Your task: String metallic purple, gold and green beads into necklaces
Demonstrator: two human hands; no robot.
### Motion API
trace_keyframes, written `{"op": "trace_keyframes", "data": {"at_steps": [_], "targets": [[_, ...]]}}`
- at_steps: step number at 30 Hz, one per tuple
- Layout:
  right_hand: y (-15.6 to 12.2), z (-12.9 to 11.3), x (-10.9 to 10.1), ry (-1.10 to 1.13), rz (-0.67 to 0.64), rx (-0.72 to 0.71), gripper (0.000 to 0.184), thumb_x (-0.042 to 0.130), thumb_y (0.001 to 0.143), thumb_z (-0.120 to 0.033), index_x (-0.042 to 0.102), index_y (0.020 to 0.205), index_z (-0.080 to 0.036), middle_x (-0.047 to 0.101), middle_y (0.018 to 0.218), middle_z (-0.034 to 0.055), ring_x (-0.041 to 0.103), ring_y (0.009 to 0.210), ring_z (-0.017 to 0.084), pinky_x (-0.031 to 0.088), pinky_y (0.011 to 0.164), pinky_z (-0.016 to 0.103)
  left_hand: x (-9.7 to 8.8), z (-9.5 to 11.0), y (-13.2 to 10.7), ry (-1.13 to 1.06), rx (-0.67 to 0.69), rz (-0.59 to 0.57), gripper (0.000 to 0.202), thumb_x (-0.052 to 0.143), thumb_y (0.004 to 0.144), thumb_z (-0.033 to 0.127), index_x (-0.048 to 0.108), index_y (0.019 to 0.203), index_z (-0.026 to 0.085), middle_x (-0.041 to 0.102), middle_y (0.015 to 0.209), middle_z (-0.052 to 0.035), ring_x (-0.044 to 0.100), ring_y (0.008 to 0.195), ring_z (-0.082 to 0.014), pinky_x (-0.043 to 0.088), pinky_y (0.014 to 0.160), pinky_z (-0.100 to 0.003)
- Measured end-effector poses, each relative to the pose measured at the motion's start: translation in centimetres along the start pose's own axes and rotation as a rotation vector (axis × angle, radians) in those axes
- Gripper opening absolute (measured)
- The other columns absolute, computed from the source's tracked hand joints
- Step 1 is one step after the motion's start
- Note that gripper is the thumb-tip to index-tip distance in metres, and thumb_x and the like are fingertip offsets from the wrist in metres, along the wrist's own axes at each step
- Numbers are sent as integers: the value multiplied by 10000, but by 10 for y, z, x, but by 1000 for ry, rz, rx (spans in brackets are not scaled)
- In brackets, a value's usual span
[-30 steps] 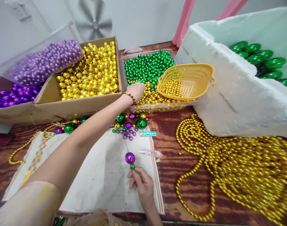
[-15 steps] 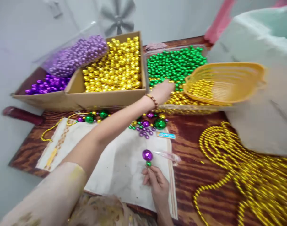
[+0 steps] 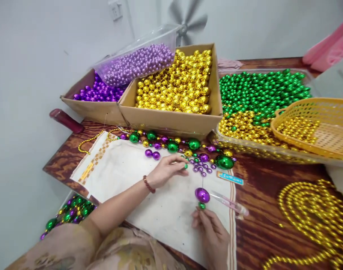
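My right hand (image 3: 212,232) pinches a small green bead (image 3: 202,206) just below a large purple bead (image 3: 202,195). A thin line rises from the top of the purple bead. Over the cloth, my left hand (image 3: 168,170) has its fingertips closed on a small green bead (image 3: 185,166), partly covered by the fingers. Close to those fingertips lies a cluster of small light-purple beads (image 3: 199,167). Two purple beads (image 3: 152,154) rest behind my left hand. A strand of green, gold and purple beads (image 3: 173,146) runs along the cloth's far edge.
A white cloth (image 3: 126,161) covers part of the wooden table. Behind stand a cardboard box (image 3: 166,119) of gold and purple beads, a clear tub (image 3: 253,144) of green and gold ones, and a yellow basket (image 3: 334,108). Gold bead strands (image 3: 306,213) lie at right.
My left hand has come back from the tub of green and gold beads to above the cloth. The view has swung left. My right hand keeps its pinch below the purple bead.
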State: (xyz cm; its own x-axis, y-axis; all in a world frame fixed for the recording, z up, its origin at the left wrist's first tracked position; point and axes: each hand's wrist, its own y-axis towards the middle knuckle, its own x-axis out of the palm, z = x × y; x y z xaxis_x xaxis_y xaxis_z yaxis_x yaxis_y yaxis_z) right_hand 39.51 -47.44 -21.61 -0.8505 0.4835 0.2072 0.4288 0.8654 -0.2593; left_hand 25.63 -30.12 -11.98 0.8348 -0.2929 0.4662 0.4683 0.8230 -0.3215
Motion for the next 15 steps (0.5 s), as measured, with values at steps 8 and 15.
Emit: {"op": "trace_keyframes", "data": {"at_steps": [8,15], "targets": [[-8,-14,47,-198,-270,-69,182,646,892,-342,710,842,-180,595,591,-1,564,520,137,454,522,250,-64,6,-36,-370,-40,190,228,819,711,176,749,922,123,696,816,-42,671,746,-113,542,843,-293],[-20,-29,56,-214,-365,-20,192,599,925,-328,701,874,-174,573,537,-30,531,413,108,403,437,229,-71,9,-39,-442,-40,156,161,768,779,200,724,920,134,703,844,-49,685,768,-129,558,800,-284]]}}
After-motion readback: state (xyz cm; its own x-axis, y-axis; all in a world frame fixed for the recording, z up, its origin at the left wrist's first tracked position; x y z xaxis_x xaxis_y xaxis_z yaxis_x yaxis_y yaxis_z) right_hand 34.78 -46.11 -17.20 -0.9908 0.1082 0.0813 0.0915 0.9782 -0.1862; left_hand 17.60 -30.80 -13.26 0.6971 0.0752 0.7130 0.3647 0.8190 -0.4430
